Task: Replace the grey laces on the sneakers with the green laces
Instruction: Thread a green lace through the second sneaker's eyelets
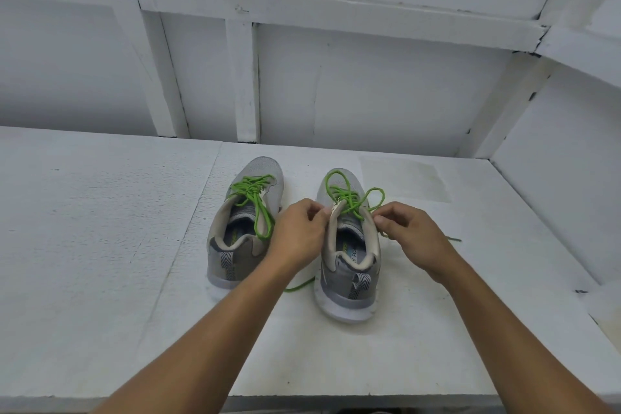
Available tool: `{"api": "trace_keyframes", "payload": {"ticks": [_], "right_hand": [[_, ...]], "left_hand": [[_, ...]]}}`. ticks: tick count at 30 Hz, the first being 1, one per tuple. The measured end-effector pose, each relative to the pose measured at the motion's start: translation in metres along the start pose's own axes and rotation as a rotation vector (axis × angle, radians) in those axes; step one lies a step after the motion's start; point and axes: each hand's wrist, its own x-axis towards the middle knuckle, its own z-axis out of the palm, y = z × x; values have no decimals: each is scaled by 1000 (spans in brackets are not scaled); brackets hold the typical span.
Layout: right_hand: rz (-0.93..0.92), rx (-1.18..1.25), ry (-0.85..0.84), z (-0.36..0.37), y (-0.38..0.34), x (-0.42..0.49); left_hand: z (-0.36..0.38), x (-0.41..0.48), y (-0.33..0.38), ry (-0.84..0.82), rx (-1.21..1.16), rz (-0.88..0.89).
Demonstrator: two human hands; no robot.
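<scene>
Left hand (pixel 299 232) fingers pinching tongue of right sneaker (pixel 349 265), right hand (pixel 415 235) fingers pinching green lace (pixel 351 200) beside its collar, left sneaker (pixel 242 232) alongside on counter (pixel 100 245), both lengthwise away from camera, toes toward wall (pixel 386 94).

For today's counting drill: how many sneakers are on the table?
2. The left sneaker stands beside the left hand; the right sneaker sits between that hand and the right hand, which pinches its lace. None look hidden.
</scene>
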Motion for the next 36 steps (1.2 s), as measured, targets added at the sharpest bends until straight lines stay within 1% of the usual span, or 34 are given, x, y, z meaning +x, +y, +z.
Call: {"api": "trace_keyframes", "payload": {"ticks": [2,4,7,9,11,12,14,16,17,19,21,23,25,29,33,36], "right_hand": [[-15,-71,21,-2,1,0],[-48,-239,44,-5,5,0],[-63,-495,50,-12,19,-1],[-15,-651,46,-17,28,-3],[56,-754,41,-23,32,-5],[84,-772,38,-24,32,-7],[81,-736,27,-26,30,-9],[-9,-616,36,-23,23,-10],[-69,-551,52,-19,16,-10],[-148,-487,78,-11,3,-8],[-174,-478,93,-3,-5,-4],[-170,-463,104,0,-6,-2],[-187,-509,96,1,-4,-1],[-205,-740,87,0,2,-2],[-183,-800,108,-4,9,-5],[-184,-828,116,-5,10,-6]], "left_hand": [[2,-3,-1,30,13,-4],[3,-2,-2,57,65,-29],[5,-1,-6,85,134,-121],[5,0,-8,80,150,-189],[7,2,-7,46,175,-236],[7,2,-6,25,194,-251],[6,2,-2,9,178,-220],[2,0,4,-12,96,-91],[0,1,7,-35,92,-10],[-3,1,12,-61,172,84],[-7,3,15,-41,250,121],[-9,5,18,-32,271,132],[-12,7,22,-53,345,154],[-14,14,27,-153,617,196],[-22,21,30,-167,816,200],[-27,25,29,-154,877,174]]}}
